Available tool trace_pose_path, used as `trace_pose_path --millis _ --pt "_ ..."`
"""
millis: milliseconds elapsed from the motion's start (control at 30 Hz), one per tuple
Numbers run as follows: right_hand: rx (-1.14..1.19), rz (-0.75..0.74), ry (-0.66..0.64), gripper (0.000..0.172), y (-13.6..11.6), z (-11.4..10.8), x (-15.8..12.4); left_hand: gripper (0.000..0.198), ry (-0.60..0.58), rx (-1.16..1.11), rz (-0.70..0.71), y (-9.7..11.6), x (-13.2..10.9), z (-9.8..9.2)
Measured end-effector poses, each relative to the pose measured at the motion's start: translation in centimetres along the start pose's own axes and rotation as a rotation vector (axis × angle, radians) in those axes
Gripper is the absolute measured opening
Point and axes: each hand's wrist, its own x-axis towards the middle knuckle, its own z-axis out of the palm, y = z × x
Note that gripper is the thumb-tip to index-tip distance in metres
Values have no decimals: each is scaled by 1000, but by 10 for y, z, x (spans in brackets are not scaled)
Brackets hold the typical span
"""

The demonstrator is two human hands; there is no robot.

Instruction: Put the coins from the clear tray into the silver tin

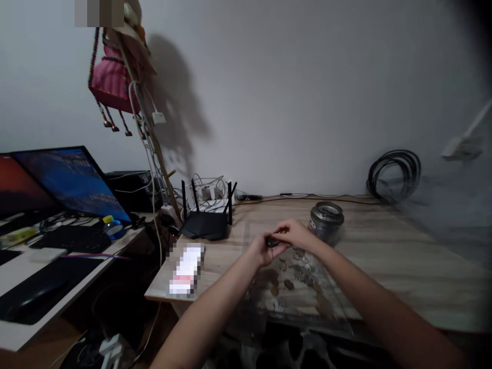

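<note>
My left hand [266,252] is turned palm up with its fingers curled around a few dark, round coins [272,241]. Over it, my right hand [295,233] reaches in with thumb and fingers closed on the same coins; their exact number is hidden. Below both hands, many loose coins [303,274] lie scattered on a clear plastic sheet [265,305] on the wooden table. A round metallic-looking tin [326,221] with a recessed top stands just behind my right wrist, its lower part blurred.
A black router [205,225] with upright antennas stands at the back left, and a phone with a lit, blurred screen [187,269] lies near the table's left edge. A coiled black cable [394,174] leans on the wall. Another desk [73,277] with monitors stands left.
</note>
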Motion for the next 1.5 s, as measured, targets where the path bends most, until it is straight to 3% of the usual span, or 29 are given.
trace_pose_path --millis 133,267,433,567,667,733,833,967,1100,1267,1400,1500 --pt "-82 -61 133 22 21 -8 25 25 2 27 30 24 31 -5" --pt "-54 -68 280 23 41 -16 30 25 -52 106 -23 42 52 -10" --pt "-320 -48 816 25 60 -60 1 23 -199 247 -16 47 58 -19" --pt "-633 51 1156 29 70 -102 -32 18 -132 283 75 43 63 -26" --pt "-681 295 1119 31 82 -114 -41 12 13 245 136 41 67 -29" --pt "-648 353 1032 29 91 -114 -39 9 84 214 185 42 68 -31" --pt "-603 300 986 29 102 -111 -33 7 92 223 226 41 65 -30" --pt "-584 226 994 31 112 -112 -30 5 17 329 147 38 62 -29" --pt "-578 153 1005 31 119 -116 -26 8 2 371 164 36 63 -30" --pt "-650 140 969 28 124 -122 -23 10 9 368 177 36 63 -30" --pt "-691 77 948 27 112 -121 -27 7 18 349 161 37 65 -31" --pt "-662 -81 1109 25 86 -103 -28 7 20 366 167 36 65 -31"
